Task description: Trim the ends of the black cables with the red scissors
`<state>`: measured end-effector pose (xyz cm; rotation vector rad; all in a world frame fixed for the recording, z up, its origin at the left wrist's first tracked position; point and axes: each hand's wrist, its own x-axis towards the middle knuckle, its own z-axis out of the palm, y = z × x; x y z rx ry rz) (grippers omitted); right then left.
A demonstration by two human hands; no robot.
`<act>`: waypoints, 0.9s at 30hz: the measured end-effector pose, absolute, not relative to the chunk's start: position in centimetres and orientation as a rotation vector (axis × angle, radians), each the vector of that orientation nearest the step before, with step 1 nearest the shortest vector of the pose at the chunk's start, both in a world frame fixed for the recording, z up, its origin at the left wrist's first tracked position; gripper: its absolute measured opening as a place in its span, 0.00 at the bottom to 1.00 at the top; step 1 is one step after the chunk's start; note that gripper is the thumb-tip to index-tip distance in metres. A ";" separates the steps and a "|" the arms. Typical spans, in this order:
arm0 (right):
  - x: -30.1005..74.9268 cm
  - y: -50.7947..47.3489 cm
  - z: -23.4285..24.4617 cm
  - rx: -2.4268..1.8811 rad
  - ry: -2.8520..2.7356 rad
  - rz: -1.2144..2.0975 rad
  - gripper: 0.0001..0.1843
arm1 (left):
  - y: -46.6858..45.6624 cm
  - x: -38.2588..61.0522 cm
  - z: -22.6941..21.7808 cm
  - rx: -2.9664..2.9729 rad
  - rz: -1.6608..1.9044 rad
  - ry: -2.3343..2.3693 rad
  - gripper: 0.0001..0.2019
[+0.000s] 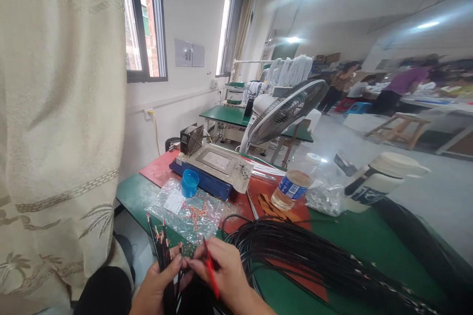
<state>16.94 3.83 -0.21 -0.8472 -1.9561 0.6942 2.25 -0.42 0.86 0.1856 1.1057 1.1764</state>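
Observation:
My left hand (157,285) is closed around a bundle of black cables (160,246) whose stripped, coloured wire ends point upward. My right hand (225,273) pinches at the bundle beside the left thumb and holds a thin red tool (211,271) between its fingers. Both hands sit at the near edge of the green table (362,241). A large coil of black cables (314,261) lies on the table just right of my right hand.
A clear plastic bag with small orange parts (188,211), a blue cap (189,182), a flat machine on a blue base (214,165), a bottle (290,189), a white mug (380,177) and a desk fan (284,110) stand beyond. Curtain (55,123) hangs left. People work far right.

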 end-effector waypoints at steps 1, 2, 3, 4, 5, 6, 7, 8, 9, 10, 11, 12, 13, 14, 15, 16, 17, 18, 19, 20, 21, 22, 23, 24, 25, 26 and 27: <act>17.0 3.7 -0.2 -0.741 -2.075 0.501 0.09 | -0.5 2.1 1.2 0.142 1.165 1.093 0.18; 16.9 3.6 -0.2 -0.632 -2.181 0.330 0.08 | -0.5 2.1 1.6 0.102 1.153 1.086 0.17; 16.9 3.4 -0.2 -0.535 -2.276 0.183 0.08 | -0.6 2.0 1.9 0.063 1.139 1.083 0.16; 16.7 3.2 -0.2 -0.453 -2.341 0.056 0.09 | -0.6 2.0 2.1 0.033 1.124 1.074 0.15; 16.5 3.1 -0.1 -0.387 -2.380 -0.049 0.10 | -0.7 2.0 2.3 0.017 1.120 1.054 0.13; 16.4 2.9 0.0 -0.337 -2.395 -0.133 0.11 | -0.7 2.0 2.4 0.006 1.113 1.029 0.12; 16.2 2.8 0.0 -0.304 -2.398 -0.206 0.11 | -0.8 2.0 2.4 -0.001 1.106 1.001 0.10; 16.1 2.7 0.1 -0.284 -2.391 -0.270 0.11 | -0.8 2.0 2.4 -0.005 1.091 0.970 0.08; 16.0 2.7 0.2 -0.275 -2.384 -0.329 0.11 | -0.9 2.0 2.3 -0.005 1.078 0.949 0.07; 16.0 2.7 0.2 -0.272 -2.387 -0.376 0.11 | -0.9 2.0 2.3 -0.007 1.071 0.934 0.07; 16.0 2.6 0.2 -0.277 -2.398 -0.410 0.10 | -0.9 2.0 2.3 -0.017 1.066 0.924 0.07; 16.0 2.6 0.2 -0.278 -2.401 -0.435 0.09 | -0.9 1.9 2.3 -0.025 1.063 0.919 0.07; 16.0 2.5 0.2 -0.277 -2.399 -0.451 0.08 | -0.9 1.9 2.4 -0.032 1.069 0.918 0.07; 16.0 2.4 0.3 -0.274 -2.392 -0.460 0.08 | -0.9 1.9 2.6 -0.040 1.073 0.920 0.08; 16.0 2.4 0.3 -0.263 -2.389 -0.466 0.08 | -0.9 1.8 2.8 -0.050 1.075 0.917 0.08; 16.1 2.4 0.5 -0.246 -2.382 -0.467 0.09 | -0.8 1.8 3.1 -0.058 1.070 0.910 0.08; 16.1 2.4 0.8 -0.231 -2.376 -0.455 0.09 | -0.8 1.8 3.3 -0.053 1.076 0.904 0.08; 16.1 2.6 1.1 -0.229 -2.364 -0.420 0.10 | -0.8 1.7 3.5 -0.042 1.091 0.905 0.09; 16.2 2.9 1.6 -0.246 -2.331 -0.363 0.10 | -0.8 1.5 3.6 -0.030 1.114 0.923 0.12; 16.3 3.4 2.2 -0.284 -2.279 -0.291 0.11 | -0.8 1.3 3.6 -0.017 1.140 0.959 0.16; 16.4 4.0 2.9 -0.349 -2.206 -0.211 0.11 | -0.8 0.9 3.3 0.004 1.156 1.006 0.20; 16.5 4.8 3.6 -0.443 -2.117 -0.126 0.11 | -0.9 0.4 2.9 0.040 1.163 1.046 0.24; 16.5 5.7 4.4 -0.559 -2.025 -0.041 0.10 | -0.9 -0.2 2.2 0.081 1.158 1.069 0.26; 16.6 6.8 5.2 -0.688 -1.937 0.044 0.09 | -1.0 -1.0 1.3 0.126 1.139 1.072 0.26; 16.6 8.1 5.9 -0.823 -1.859 0.135 0.09 | -1.1 -1.8 0.2 0.178 1.142 1.043 0.26; 16.5 9.4 6.4 -0.953 -1.795 0.224 0.09 | -1.2 -2.8 -0.9 0.202 1.149 1.020 0.26; 16.4 10.8 6.7 -1.065 -1.737 0.293 0.10 | -1.2 -3.7 -2.1 0.209 1.162 1.007 0.26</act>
